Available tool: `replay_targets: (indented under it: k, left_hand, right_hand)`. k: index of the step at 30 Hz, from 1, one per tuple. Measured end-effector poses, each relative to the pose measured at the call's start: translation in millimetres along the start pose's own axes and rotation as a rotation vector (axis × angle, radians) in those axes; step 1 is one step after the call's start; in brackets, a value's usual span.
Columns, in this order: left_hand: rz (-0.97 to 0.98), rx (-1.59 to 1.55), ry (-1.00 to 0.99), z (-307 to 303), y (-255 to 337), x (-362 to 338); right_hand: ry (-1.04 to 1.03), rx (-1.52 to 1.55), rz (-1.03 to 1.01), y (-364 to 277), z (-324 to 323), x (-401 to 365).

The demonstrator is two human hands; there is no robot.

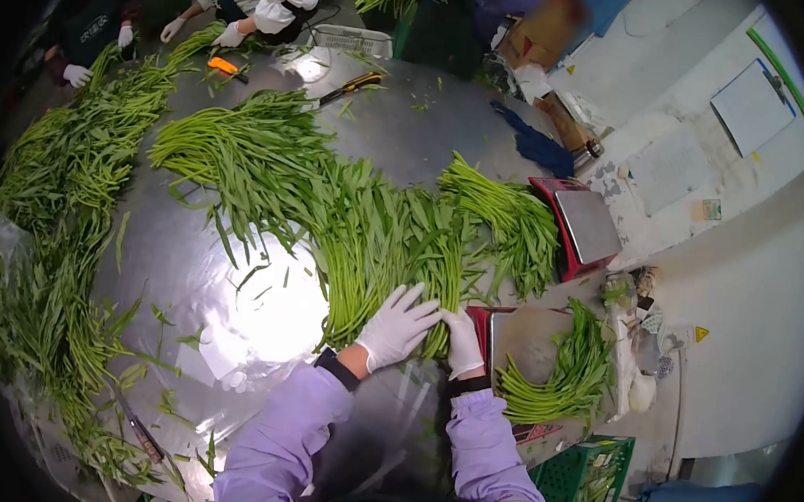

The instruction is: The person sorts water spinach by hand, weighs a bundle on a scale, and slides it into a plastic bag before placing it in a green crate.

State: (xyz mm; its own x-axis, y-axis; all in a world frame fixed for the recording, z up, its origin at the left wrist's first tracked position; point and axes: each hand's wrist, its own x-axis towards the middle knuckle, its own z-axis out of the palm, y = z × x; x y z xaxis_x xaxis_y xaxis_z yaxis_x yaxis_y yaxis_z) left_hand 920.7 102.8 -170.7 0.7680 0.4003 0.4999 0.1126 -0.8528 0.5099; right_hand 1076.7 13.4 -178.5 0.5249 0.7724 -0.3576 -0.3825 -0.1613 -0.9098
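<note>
Touching stems (436, 343) beside the scale (528, 334), my left hand (397, 328) has fingers extended; whether my right hand (463, 343) grips, I cannot tell.

We see a bunch (550, 389) lying on the near scale (524, 337). Left of that scale, a row of greens (366, 240) crosses the table (172, 255); far left of it spreads a pile (65, 184). Behind it sits the far scale (589, 227); before it, to the right, a crate (547, 472).
</note>
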Motion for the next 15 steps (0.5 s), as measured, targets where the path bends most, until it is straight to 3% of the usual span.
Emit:
replay_targets:
  k: [3, 6, 10, 15]
  left_hand:
    - [-0.016, 0.192, -0.226, 9.2, -10.6, -5.9]
    - [-0.059, 0.251, -0.236, 8.4, -8.8, -7.8]
    - [0.087, 0.273, -0.207, 21.4, -8.5, -6.6]
    - [-0.049, 0.407, -0.383, 28.2, -19.3, -14.2]
  right_hand:
    - [0.110, -0.067, 0.009, 1.0, -0.6, -3.6]
    - [0.154, 0.013, 0.110, -3.4, -5.0, -4.8]
    - [0.051, -0.017, 0.099, 0.0, -0.7, -4.3]
    - [0.072, 0.279, 0.012, -45.9, 13.3, -27.7]
